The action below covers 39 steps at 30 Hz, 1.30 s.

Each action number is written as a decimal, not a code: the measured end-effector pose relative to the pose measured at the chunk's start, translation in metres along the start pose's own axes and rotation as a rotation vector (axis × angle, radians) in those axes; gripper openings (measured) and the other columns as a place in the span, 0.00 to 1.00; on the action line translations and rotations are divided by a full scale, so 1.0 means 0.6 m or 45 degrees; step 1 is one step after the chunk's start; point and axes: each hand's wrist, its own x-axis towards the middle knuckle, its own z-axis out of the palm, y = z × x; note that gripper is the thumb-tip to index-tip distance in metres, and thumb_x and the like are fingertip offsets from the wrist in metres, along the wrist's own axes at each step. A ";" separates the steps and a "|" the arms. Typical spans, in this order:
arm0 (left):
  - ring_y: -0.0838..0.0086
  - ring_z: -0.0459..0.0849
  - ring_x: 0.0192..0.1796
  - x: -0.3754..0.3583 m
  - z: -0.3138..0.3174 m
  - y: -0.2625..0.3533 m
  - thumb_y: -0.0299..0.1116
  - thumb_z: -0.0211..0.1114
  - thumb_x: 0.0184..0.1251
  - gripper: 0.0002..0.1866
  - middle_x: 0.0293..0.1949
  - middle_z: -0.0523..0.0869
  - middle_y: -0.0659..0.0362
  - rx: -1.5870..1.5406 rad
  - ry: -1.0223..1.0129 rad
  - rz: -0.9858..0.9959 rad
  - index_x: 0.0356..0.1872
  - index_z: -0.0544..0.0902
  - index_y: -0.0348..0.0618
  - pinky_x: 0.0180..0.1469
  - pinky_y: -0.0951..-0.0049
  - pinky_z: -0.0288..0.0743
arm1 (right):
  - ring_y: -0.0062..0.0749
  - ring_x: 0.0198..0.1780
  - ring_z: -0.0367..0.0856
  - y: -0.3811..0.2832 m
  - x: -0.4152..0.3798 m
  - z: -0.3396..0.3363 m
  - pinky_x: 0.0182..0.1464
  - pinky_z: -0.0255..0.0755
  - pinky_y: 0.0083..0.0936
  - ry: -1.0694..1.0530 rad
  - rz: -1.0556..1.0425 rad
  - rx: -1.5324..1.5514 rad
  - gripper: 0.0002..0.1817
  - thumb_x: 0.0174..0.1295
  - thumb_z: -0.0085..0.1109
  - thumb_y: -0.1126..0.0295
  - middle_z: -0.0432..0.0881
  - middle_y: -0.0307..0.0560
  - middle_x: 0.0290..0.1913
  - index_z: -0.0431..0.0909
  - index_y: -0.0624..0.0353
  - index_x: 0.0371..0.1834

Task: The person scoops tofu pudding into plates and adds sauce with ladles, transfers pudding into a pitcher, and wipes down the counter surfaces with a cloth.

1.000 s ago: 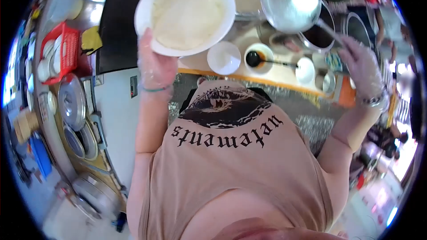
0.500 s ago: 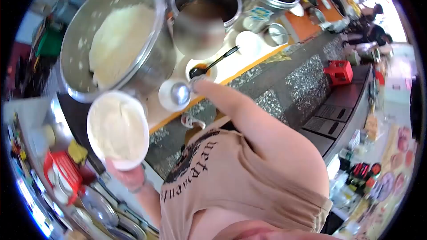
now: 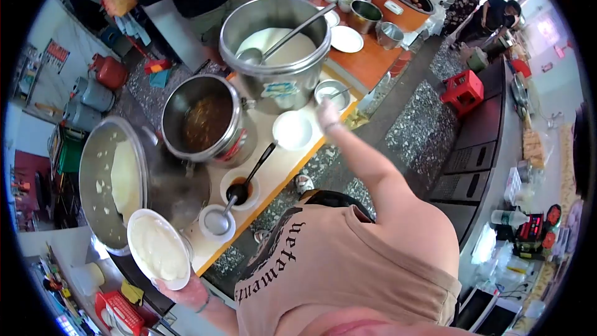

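Observation:
My left hand [image 3: 181,290] grips the lower edge of a white bowl [image 3: 184,267], tilted and filled with smooth white curd [image 3: 158,246]. The bowl is close to the rim of a big steel pot [image 3: 144,168] that holds more white curd. My right arm is stretched forward, with my right hand [image 3: 326,115] at the near edge of a small metal bowl [image 3: 317,94] with a spoon [image 3: 339,93] in it. Its fingers are too small and blurred to read. Nearer me, a metal ladle [image 3: 216,221] rests in a white bowl, beside a bowl of dark sauce [image 3: 239,190] with a black-handled spoon [image 3: 261,162].
A steel pot of brown soup [image 3: 205,121] and a taller pot [image 3: 273,78] of white liquid with a ladle across it stand along the counter [image 3: 214,254]. A white bowl [image 3: 292,130] sits near the front edge. A red stool [image 3: 463,93] and several people are farther off.
My right hand has moved from beside the ladle and sauce bowl to the small metal bowl farther along the counter. The view has shifted. My left hand still holds the filled bowl.

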 end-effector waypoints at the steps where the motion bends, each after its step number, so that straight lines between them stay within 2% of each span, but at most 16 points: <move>1: 0.61 0.78 0.59 -0.006 0.023 -0.008 0.48 0.53 0.70 0.30 0.60 0.75 0.51 -0.018 -0.044 0.003 0.67 0.64 0.42 0.50 0.60 0.83 | 0.55 0.47 0.80 0.026 0.061 -0.054 0.53 0.73 0.44 0.093 0.056 -0.029 0.34 0.56 0.52 0.72 0.79 0.63 0.48 0.60 0.51 0.70; 4: 0.61 0.79 0.58 -0.027 0.090 -0.028 0.47 0.54 0.69 0.30 0.61 0.74 0.50 0.009 -0.082 0.030 0.67 0.64 0.41 0.49 0.63 0.84 | 0.52 0.56 0.78 0.022 0.196 -0.186 0.58 0.71 0.42 -0.046 0.267 -0.108 0.42 0.58 0.49 0.73 0.78 0.63 0.55 0.45 0.39 0.76; 6: 0.60 0.79 0.58 -0.031 0.122 -0.043 0.48 0.53 0.70 0.30 0.62 0.73 0.50 0.038 -0.069 0.059 0.67 0.64 0.42 0.49 0.62 0.84 | 0.49 0.60 0.75 0.159 0.381 -0.099 0.60 0.69 0.40 -0.258 0.163 -0.488 0.40 0.62 0.46 0.71 0.75 0.60 0.60 0.42 0.38 0.77; 8: 0.61 0.78 0.59 -0.036 0.157 -0.054 0.49 0.52 0.70 0.30 0.62 0.73 0.50 0.011 -0.109 0.064 0.67 0.63 0.42 0.49 0.63 0.84 | 0.47 0.65 0.71 0.011 0.302 -0.216 0.64 0.64 0.41 -0.224 0.217 -0.192 0.35 0.66 0.42 0.69 0.71 0.57 0.65 0.44 0.42 0.77; 12: 0.60 0.75 0.63 -0.035 0.181 -0.069 0.50 0.50 0.71 0.31 0.64 0.72 0.51 0.030 -0.140 -0.014 0.69 0.62 0.42 0.55 0.61 0.80 | 0.48 0.63 0.73 -0.065 0.263 -0.255 0.64 0.65 0.40 -0.368 0.185 -0.354 0.30 0.63 0.47 0.61 0.74 0.57 0.62 0.60 0.51 0.70; 15: 0.59 0.72 0.65 -0.018 0.174 -0.078 0.50 0.49 0.71 0.31 0.65 0.70 0.52 -0.026 -0.157 -0.066 0.69 0.62 0.43 0.61 0.57 0.75 | 0.49 0.60 0.76 -0.073 0.208 -0.243 0.63 0.67 0.39 -0.740 -0.057 -0.588 0.24 0.61 0.50 0.58 0.77 0.58 0.58 0.74 0.56 0.58; 17: 0.59 0.71 0.66 0.000 0.178 -0.089 0.50 0.48 0.71 0.31 0.66 0.70 0.52 -0.027 -0.226 -0.077 0.69 0.61 0.43 0.63 0.56 0.71 | 0.48 0.56 0.78 -0.089 0.138 -0.233 0.59 0.70 0.38 -0.436 -0.073 -0.256 0.20 0.60 0.52 0.56 0.80 0.60 0.52 0.81 0.59 0.46; 18: 0.59 0.70 0.67 0.001 0.171 -0.086 0.50 0.48 0.71 0.32 0.67 0.69 0.53 -0.012 -0.290 -0.081 0.70 0.61 0.43 0.65 0.54 0.68 | 0.48 0.56 0.78 -0.100 0.116 -0.217 0.59 0.70 0.38 -0.503 -0.088 -0.268 0.20 0.60 0.52 0.56 0.80 0.60 0.52 0.81 0.59 0.46; 20: 0.59 0.69 0.68 0.012 0.155 -0.087 0.50 0.46 0.72 0.31 0.68 0.68 0.52 -0.051 -0.253 -0.143 0.71 0.60 0.44 0.67 0.54 0.66 | 0.43 0.43 0.84 -0.123 0.070 -0.180 0.46 0.74 0.36 -0.490 -0.174 -0.020 0.16 0.62 0.54 0.58 0.84 0.56 0.38 0.81 0.59 0.42; 22: 0.58 0.69 0.68 0.023 0.138 -0.093 0.48 0.46 0.72 0.31 0.67 0.69 0.51 -0.024 -0.133 -0.115 0.69 0.61 0.39 0.69 0.56 0.64 | 0.54 0.44 0.81 -0.199 0.023 -0.165 0.45 0.75 0.40 -0.333 -0.457 0.199 0.13 0.63 0.53 0.62 0.82 0.61 0.38 0.81 0.59 0.40; 25: 0.58 0.69 0.68 0.026 0.149 -0.090 0.46 0.45 0.72 0.30 0.67 0.69 0.50 -0.128 -0.116 -0.183 0.69 0.61 0.38 0.69 0.55 0.65 | 0.54 0.41 0.81 -0.311 0.007 -0.120 0.44 0.74 0.41 -0.182 -0.806 0.378 0.10 0.62 0.55 0.64 0.82 0.58 0.37 0.82 0.57 0.39; 27: 0.57 0.69 0.68 0.026 0.139 -0.089 0.45 0.43 0.73 0.30 0.68 0.68 0.50 -0.133 -0.051 -0.213 0.69 0.61 0.37 0.69 0.55 0.65 | 0.53 0.41 0.81 -0.373 0.025 -0.077 0.46 0.74 0.43 -0.179 -1.007 0.172 0.11 0.62 0.54 0.62 0.82 0.58 0.37 0.82 0.58 0.36; 28: 0.57 0.69 0.68 0.021 0.135 -0.092 0.45 0.43 0.73 0.30 0.68 0.68 0.50 -0.124 -0.008 -0.204 0.69 0.61 0.37 0.69 0.55 0.65 | 0.54 0.42 0.80 -0.402 0.031 -0.063 0.46 0.74 0.44 -0.292 -0.949 -0.086 0.14 0.62 0.54 0.60 0.82 0.59 0.37 0.82 0.59 0.34; 32: 0.59 0.68 0.68 0.020 0.111 -0.094 0.44 0.44 0.73 0.29 0.67 0.68 0.50 -0.168 -0.039 -0.139 0.69 0.60 0.37 0.69 0.57 0.64 | 0.56 0.40 0.80 -0.435 0.021 -0.030 0.45 0.73 0.45 -0.358 -0.852 -0.069 0.23 0.64 0.49 0.51 0.82 0.60 0.35 0.82 0.62 0.32; 34: 0.59 0.69 0.68 0.015 0.095 -0.088 0.43 0.44 0.74 0.28 0.67 0.68 0.49 -0.173 -0.034 -0.155 0.69 0.60 0.35 0.69 0.57 0.64 | 0.56 0.40 0.81 -0.403 -0.011 -0.036 0.45 0.74 0.45 -0.592 -0.674 -0.075 0.25 0.63 0.48 0.50 0.83 0.61 0.36 0.82 0.63 0.30; 39: 0.59 0.72 0.65 0.014 0.063 -0.090 0.43 0.43 0.75 0.28 0.65 0.70 0.49 -0.123 0.034 -0.064 0.68 0.60 0.35 0.68 0.57 0.66 | 0.46 0.53 0.78 -0.234 -0.074 0.159 0.53 0.74 0.39 -0.896 -1.004 -1.006 0.20 0.58 0.56 0.56 0.79 0.52 0.51 0.77 0.54 0.50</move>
